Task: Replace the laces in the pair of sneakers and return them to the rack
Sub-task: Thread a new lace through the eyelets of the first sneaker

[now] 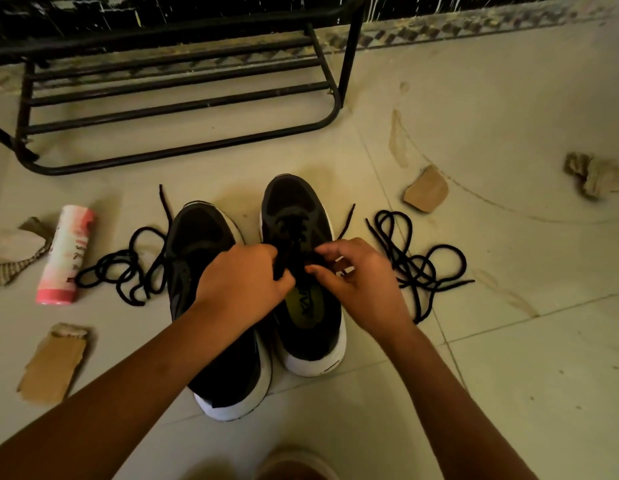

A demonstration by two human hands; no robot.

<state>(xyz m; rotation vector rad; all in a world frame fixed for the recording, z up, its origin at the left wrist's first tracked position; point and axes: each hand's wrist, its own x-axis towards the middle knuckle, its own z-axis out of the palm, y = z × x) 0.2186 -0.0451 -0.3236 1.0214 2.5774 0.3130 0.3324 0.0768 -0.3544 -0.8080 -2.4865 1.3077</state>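
My left hand grips the black lace threaded in the farther black, white-soled sneaker; my right hand pinches it too, fingers curled. The matching sneaker stands just beside it, on the floor before the black metal rack.
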